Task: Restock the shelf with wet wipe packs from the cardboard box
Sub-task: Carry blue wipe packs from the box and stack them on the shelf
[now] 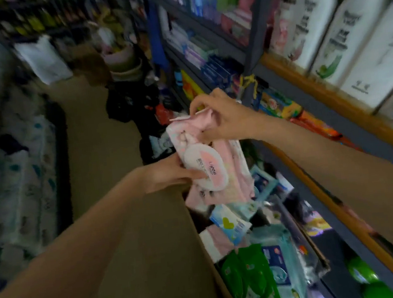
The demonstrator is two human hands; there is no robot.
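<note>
A pink wet wipe pack (213, 161) with an oval pink-and-white lid hangs in the air above the cardboard box (213, 278). My left hand (169, 174) grips its lower left side, the thumb lying on the lid. My right hand (223, 115) pinches the pack's crimped top edge from above. Inside the box lie several more packs: green ones (249, 273), a pale blue one (282, 262), a white and blue one (229, 224) and a pink one (214, 240). The shelf (328, 98) with its wooden edges runs along the right side.
White tall packages (360, 37) fill the upper right shelf level. Blue and purple boxes (212, 65) stand on the dark rack further along. Floor-level goods crowd the left side of the aisle (95, 141). Black bags and stacked basins (123, 66) block the far end.
</note>
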